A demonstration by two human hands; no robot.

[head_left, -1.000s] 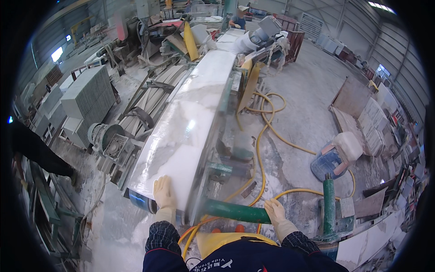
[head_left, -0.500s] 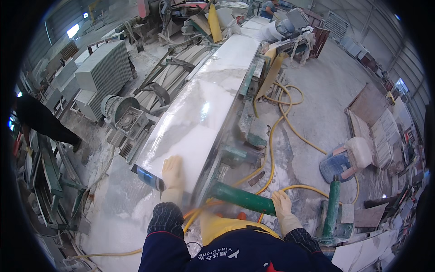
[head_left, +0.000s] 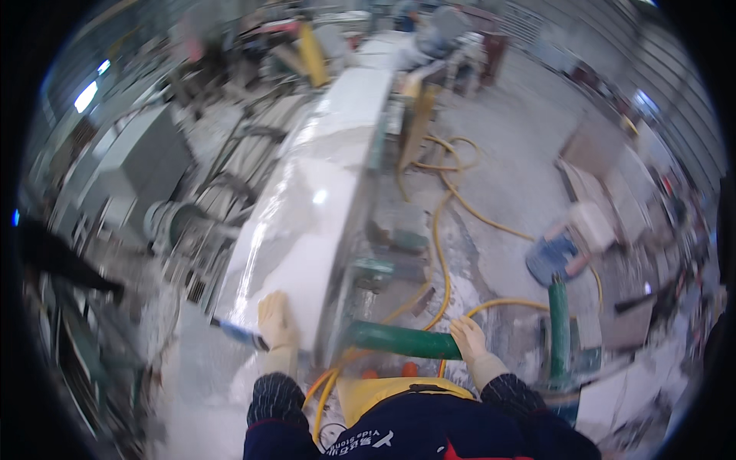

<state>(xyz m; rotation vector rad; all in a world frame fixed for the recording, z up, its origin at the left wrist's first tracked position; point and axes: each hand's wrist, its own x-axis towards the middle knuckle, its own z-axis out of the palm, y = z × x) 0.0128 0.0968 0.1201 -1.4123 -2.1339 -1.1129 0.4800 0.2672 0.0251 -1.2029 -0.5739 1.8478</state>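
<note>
Stone slab point(head_left: 307, 230) lies under the flat left hand point(head_left: 274, 322); right hand point(head_left: 469, 340) grips the green handle point(head_left: 402, 340).

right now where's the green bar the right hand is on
In the head view the green bar lies low and centre-right, just right of the near end of the white stone slab. The right hand grips its right end, above yellow hoses on the floor.

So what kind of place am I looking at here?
Most likely a stone-cutting workshop. A long white stone slab lies on a machine bed, with the left hand flat on its near end and the right hand on a green handle bar. Yellow hoses trail across a dusty concrete floor.
</note>
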